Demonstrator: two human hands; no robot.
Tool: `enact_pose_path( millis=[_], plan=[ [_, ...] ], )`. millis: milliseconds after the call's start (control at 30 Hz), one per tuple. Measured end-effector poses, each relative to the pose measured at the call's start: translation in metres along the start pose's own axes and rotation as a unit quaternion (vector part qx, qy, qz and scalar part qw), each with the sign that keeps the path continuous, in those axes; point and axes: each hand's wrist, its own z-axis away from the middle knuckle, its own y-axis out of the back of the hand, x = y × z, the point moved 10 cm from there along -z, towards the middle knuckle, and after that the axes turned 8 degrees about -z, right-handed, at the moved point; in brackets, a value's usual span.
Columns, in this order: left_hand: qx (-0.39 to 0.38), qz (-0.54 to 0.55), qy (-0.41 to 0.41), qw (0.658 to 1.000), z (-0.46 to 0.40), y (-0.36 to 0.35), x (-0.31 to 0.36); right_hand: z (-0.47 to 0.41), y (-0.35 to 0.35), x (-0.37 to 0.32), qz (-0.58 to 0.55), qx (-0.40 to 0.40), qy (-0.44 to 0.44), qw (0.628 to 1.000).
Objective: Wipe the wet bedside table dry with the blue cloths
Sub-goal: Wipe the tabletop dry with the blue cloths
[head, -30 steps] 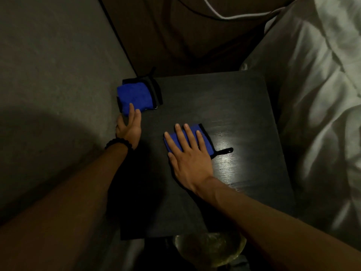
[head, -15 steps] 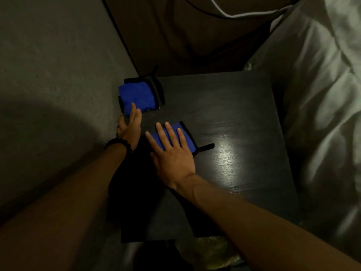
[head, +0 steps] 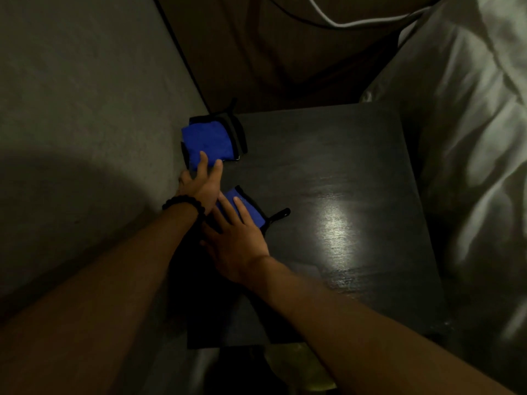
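Observation:
The dark bedside table [head: 356,166] fills the middle of the view, with a shiny wet patch [head: 339,232] near its centre right. A folded blue cloth with black trim [head: 209,142] lies at the table's far left corner. My left hand [head: 202,183] rests at the left edge with its fingertips on that cloth. A second blue cloth [head: 251,209], with a black loop sticking out to the right, lies flat under my right hand [head: 236,240], which presses on it with spread fingers. My right fingers sit partly under my left wrist.
A grey wall [head: 79,124] runs along the table's left side. White bedding [head: 470,138] lies close on the right. A brown headboard [head: 299,58] with a white cable [head: 342,24] stands behind. Something yellowish [head: 296,363] sits below the table's near edge.
My right hand has slid its cloth leftward across the table until it meets my left hand. My left hand has reached slightly further onto the corner cloth.

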Motion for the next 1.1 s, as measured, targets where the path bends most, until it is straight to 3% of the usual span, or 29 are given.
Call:
enact_pose_path(
  millis=[300,500,1100],
  plan=[
    [-0.003,-0.04,-0.003,0.999,0.003,0.001,-0.004,0.016,-0.006,-0.039,-0.007,-0.011,0.048,0.999],
    [0.03,-0.139,-0.028,0.989,0.012,0.001,0.001,0.031,-0.017,-0.048,0.001,-0.011,0.069,0.998],
    [0.007,-0.069,-0.005,0.998,0.008,-0.002,0.001,0.065,-0.009,-0.033,0.023,-0.015,0.111,0.993]
  ],
)
